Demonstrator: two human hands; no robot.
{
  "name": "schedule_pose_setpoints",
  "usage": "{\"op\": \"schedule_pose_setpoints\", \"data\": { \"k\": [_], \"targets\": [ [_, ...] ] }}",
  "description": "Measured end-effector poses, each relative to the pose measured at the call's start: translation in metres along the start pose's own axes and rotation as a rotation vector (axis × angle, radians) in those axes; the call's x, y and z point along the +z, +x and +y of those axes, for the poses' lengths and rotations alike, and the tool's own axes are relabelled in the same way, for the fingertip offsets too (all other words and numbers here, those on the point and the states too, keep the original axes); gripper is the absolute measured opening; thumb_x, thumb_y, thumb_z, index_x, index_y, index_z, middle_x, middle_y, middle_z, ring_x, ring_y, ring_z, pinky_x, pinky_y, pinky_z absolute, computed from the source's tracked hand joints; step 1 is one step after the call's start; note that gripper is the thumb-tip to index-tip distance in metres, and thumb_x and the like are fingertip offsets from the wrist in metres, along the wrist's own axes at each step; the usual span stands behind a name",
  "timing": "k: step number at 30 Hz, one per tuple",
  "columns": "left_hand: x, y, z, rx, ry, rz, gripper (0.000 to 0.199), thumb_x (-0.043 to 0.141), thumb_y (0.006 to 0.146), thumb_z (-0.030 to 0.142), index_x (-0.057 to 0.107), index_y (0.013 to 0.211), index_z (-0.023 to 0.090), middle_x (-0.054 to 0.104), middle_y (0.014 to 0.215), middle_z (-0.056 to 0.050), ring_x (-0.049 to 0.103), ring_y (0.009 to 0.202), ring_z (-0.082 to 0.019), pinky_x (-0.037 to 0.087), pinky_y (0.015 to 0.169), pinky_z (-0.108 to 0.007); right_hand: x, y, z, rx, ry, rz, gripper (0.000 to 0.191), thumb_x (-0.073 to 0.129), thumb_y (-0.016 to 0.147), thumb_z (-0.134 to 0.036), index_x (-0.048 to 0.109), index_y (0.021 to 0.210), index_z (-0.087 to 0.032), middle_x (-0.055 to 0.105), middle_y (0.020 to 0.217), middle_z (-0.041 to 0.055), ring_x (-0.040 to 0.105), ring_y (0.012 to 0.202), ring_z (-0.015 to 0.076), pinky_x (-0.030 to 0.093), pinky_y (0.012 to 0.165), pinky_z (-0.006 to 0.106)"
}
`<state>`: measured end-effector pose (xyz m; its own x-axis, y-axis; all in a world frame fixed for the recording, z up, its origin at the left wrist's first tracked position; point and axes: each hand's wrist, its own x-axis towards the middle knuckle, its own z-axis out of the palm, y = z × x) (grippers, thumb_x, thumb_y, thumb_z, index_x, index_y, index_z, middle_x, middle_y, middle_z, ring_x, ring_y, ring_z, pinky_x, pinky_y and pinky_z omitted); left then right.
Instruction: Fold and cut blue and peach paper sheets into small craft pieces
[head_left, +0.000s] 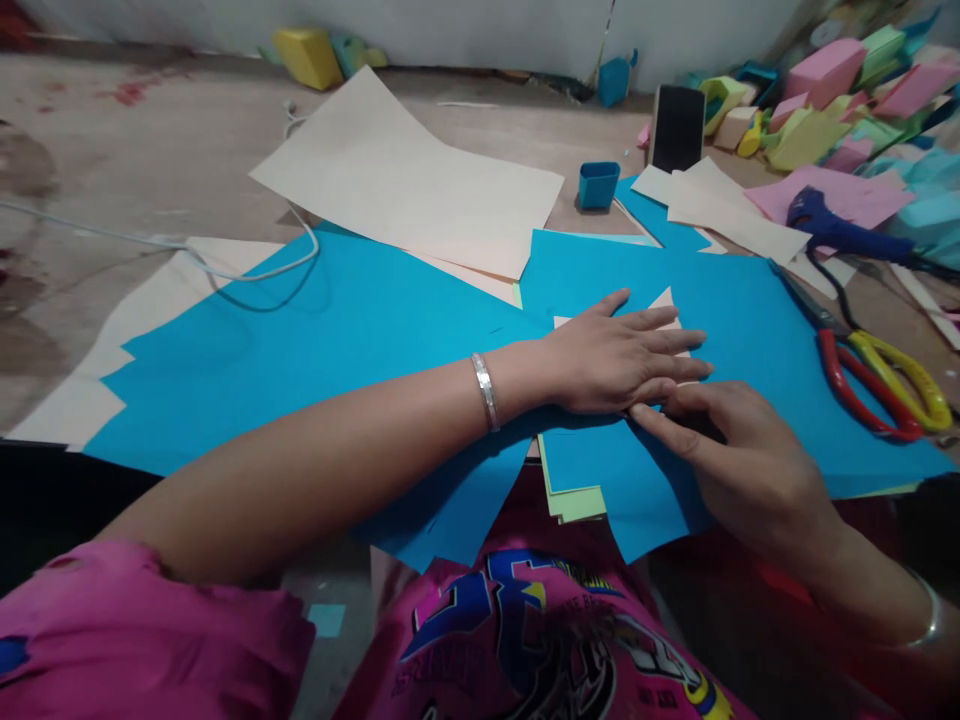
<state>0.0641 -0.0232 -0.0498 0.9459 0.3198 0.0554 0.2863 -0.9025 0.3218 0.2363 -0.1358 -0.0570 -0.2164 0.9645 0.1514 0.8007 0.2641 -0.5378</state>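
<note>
My left hand [619, 360] lies flat with its fingers spread, pressing a small cream paper piece [667, 305] onto the blue sheet [720, 300]. The cream piece is mostly hidden under the palm. Close beside it, my right hand [739, 450] has its thumb and index finger brought together at the left hand's lower edge, and what lies between them is too small to make out. Another large blue sheet [300, 330] stretches under my left forearm. Light green paper [581, 503] peeks out below the blue one near the front edge.
Red and yellow scissors [870, 375] and a blue glue gun [847, 230] lie at the right. Behind are cream sheets [420, 180], a small blue cup [598, 186], a phone [676, 128] and folded paper pieces [825, 75]. A white cable [150, 238] crosses the left.
</note>
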Motion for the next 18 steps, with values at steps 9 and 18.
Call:
{"op": "schedule_pose_setpoints", "data": {
  "k": [9, 18],
  "targets": [
    [0.0002, -0.001, -0.0011, -0.004, 0.042, -0.024, 0.051, 0.026, 0.103, 0.043, 0.036, 0.151, 0.03, 0.024, 0.163, 0.002, 0.012, 0.152, -0.025, 0.004, 0.121, -0.054, -0.0009, 0.0012, -0.0049, 0.085, 0.053, -0.032, 0.031, 0.058, 0.093, -0.049, 0.055, 0.077, -0.024, 0.059, 0.078, 0.001, 0.053, 0.081, 0.0208, 0.041, 0.071, 0.036],
    [0.0041, -0.0013, -0.0031, 0.024, 0.025, 0.02, 0.05, 0.03, 0.103, 0.041, 0.04, 0.15, 0.028, 0.027, 0.162, -0.001, 0.015, 0.152, -0.029, 0.006, 0.12, -0.058, -0.0031, -0.0043, -0.0078, 0.17, 0.041, -0.124, 0.042, 0.057, 0.089, -0.06, 0.054, 0.07, -0.023, 0.056, 0.07, 0.0005, 0.053, 0.073, 0.0192, 0.042, 0.063, 0.035]
  ]
}}
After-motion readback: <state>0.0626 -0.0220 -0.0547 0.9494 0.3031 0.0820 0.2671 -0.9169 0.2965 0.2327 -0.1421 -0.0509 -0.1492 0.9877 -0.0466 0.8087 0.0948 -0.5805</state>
